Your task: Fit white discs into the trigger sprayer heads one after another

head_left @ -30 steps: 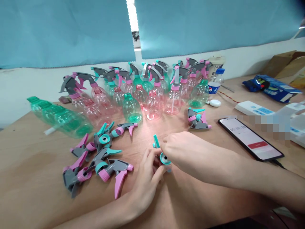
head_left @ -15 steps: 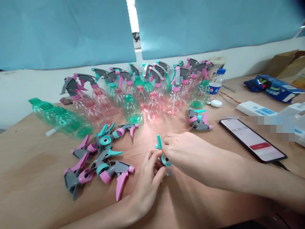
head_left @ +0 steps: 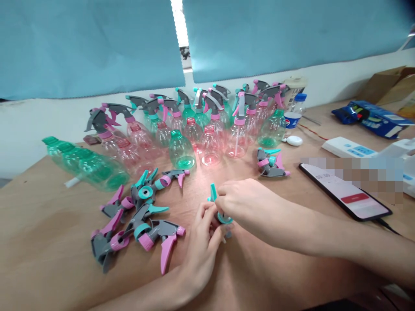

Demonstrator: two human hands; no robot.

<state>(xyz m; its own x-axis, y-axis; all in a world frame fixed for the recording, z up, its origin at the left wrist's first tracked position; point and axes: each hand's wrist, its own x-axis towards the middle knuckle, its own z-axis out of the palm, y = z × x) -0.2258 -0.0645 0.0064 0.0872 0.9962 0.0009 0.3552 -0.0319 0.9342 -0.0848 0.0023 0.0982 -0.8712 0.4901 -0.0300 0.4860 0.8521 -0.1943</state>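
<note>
Low over the front of the table, my left hand (head_left: pixel 203 235) is wrapped around a spray trigger head (head_left: pixel 225 218) with a teal collar and teal trigger. My right hand (head_left: pixel 241 198) is closed on the same spray head from above, its fingers hiding much of it. The teal trigger tip sticks up beyond my fingers. To the left lie several loose spray heads (head_left: pixel 139 231) in grey, pink and teal. A small group of spray heads (head_left: pixel 271 162) sits to the right.
Behind my hands stand several pink and green bottles (head_left: pixel 211 149), many with spray heads fitted. Green bottles (head_left: pixel 87 166) lie on their sides at the left. A phone (head_left: pixel 345 190), a power strip (head_left: pixel 348 149), a blue packet (head_left: pixel 372 119) and a cardboard box (head_left: pixel 387 86) occupy the right.
My hands and the spray head have shifted slightly left, and the spray head looks a little more tilted. The view has moved slightly. Both hands keep their hold.
</note>
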